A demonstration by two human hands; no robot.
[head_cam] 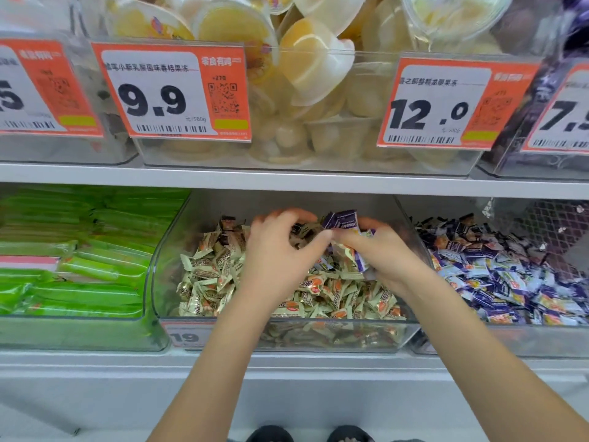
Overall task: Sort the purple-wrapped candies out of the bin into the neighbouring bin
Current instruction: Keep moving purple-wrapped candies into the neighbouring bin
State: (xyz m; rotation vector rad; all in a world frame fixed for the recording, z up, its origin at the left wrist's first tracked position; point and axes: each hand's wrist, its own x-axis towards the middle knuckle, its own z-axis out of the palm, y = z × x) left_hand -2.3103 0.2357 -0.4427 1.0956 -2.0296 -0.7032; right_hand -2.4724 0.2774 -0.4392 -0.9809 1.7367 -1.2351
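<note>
Nearest, our left hand (280, 250) digs with curled fingers into the clear plastic bin of cream-wrapped candies (395, 327); our right hand (379, 253) pinches several purple-wrapped candies (340, 219); farther right, the neighbouring bin of purple candies (510, 341) awaits them; strays may remain.

Above where I grip runs a white shelf board (287, 181) carrying clear tubs of pale jelly cups (306, 74), fronted by orange price tags (172, 90). To the left of my grip sits a bin of green packets (79, 250). Below, a pale grey ledge (95, 378) meets the floor.
</note>
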